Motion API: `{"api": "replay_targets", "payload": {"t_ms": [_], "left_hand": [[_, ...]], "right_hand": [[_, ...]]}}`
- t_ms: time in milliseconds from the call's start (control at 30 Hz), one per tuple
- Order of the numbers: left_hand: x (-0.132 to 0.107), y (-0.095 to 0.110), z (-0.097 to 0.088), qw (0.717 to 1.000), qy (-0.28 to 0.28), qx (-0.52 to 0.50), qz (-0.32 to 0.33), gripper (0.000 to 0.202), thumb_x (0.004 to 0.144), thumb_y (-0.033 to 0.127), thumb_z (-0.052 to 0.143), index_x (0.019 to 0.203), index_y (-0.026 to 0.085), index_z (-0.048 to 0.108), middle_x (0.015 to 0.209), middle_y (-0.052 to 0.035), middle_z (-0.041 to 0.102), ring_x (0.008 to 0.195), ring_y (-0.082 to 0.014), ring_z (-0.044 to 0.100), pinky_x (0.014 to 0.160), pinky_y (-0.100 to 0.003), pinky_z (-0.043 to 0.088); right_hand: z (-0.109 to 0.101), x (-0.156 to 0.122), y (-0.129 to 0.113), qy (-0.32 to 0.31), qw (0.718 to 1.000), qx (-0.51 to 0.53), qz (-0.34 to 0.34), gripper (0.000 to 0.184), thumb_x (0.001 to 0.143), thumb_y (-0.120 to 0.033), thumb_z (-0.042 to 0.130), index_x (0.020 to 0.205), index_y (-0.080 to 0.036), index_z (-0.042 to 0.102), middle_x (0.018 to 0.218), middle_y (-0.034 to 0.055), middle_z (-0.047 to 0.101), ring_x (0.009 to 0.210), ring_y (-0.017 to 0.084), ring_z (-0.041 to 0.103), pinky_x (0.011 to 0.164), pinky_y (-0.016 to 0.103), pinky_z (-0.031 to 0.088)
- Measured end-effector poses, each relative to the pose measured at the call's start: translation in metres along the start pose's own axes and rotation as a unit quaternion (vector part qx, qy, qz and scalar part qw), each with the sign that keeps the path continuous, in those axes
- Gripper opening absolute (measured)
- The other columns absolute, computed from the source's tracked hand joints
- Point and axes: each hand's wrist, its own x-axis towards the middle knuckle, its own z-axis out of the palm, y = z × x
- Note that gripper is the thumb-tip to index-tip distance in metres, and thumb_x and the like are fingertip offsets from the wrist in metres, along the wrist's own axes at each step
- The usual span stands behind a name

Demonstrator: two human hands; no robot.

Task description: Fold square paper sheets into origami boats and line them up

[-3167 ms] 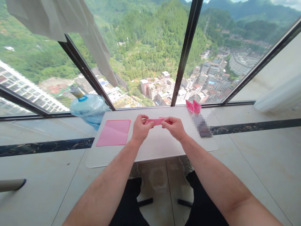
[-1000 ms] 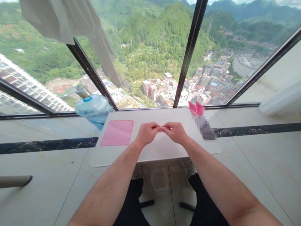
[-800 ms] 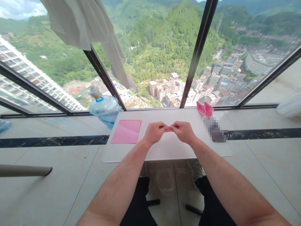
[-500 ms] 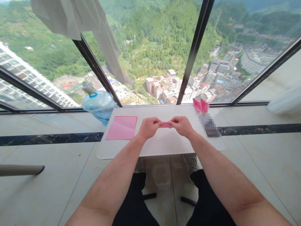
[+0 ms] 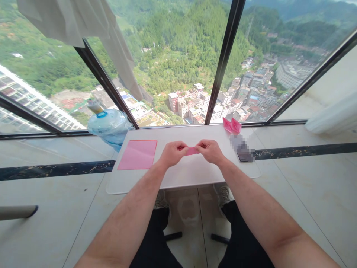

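A narrow folded strip of pink paper [image 5: 191, 150] is stretched between my two hands, just above the white table. My left hand [image 5: 173, 152] pinches its left end, and my right hand [image 5: 210, 150] pinches its right end, so both ends are hidden by fingers. To the left of my hands lies a stack of pink paper sheets [image 5: 138, 154] with a reddish edge showing. At the back right of the table stands a folded pink paper piece [image 5: 232, 125] with pointed tips.
The white table [image 5: 178, 180] stands against tall windows. Behind its left end is a large blue water bottle [image 5: 107, 126]. A dark flat object [image 5: 245, 155], partly blurred out, lies at the table's right side. A rounded leg [image 5: 18, 212] shows on the tiled floor at left.
The whole view has shifted slightly, so most things sit a little further left. Both hands keep their pinch on the pink paper strip, which tilts slightly more.
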Motion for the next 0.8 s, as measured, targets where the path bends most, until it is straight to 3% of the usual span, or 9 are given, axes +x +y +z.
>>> {"api": "replay_targets", "payload": {"t_ms": [233,533,633,800], "left_hand": [[-0.001,0.004,0.000,1.000,0.012,-0.008,-0.024,0.017,0.077,0.033,0.065,0.070,0.019,0.072,0.066,-0.0010,0.069,0.065,-0.0160,0.058,0.062,-0.027,0.043],[-0.002,0.003,-0.007,0.999,0.031,-0.020,-0.021,0.021,0.076,0.037,0.066,0.071,0.018,0.072,0.067,-0.0004,0.069,0.067,-0.0156,0.057,0.065,-0.027,0.043],[0.000,0.002,-0.009,0.998,0.050,-0.033,-0.037,0.019,0.074,0.035,0.067,0.069,0.018,0.071,0.066,-0.0001,0.067,0.067,-0.0152,0.057,0.065,-0.027,0.043],[0.003,-0.001,-0.009,0.982,0.105,-0.103,-0.116,0.021,0.069,0.037,0.072,0.066,0.017,0.068,0.061,0.0013,0.063,0.060,-0.0129,0.052,0.058,-0.025,0.039]], "right_hand": [[0.002,-0.004,-0.006,0.016,0.999,-0.026,-0.037,0.015,0.078,-0.030,0.065,0.069,-0.020,0.071,0.064,-0.0015,0.066,0.062,0.014,0.055,0.060,0.027,0.040],[-0.001,-0.003,-0.010,0.023,0.998,-0.028,-0.042,0.018,0.078,-0.032,0.065,0.067,-0.018,0.069,0.063,-0.0011,0.066,0.062,0.013,0.054,0.061,0.026,0.040],[-0.001,-0.002,-0.011,0.024,1.000,-0.013,-0.001,0.019,0.077,-0.033,0.064,0.064,-0.018,0.067,0.059,-0.0006,0.064,0.058,0.013,0.053,0.056,0.025,0.038],[0.006,-0.001,-0.011,0.026,0.990,0.090,0.106,0.022,0.074,-0.034,0.062,0.059,-0.019,0.061,0.050,-0.0014,0.060,0.050,0.012,0.054,0.051,0.023,0.039]]}}
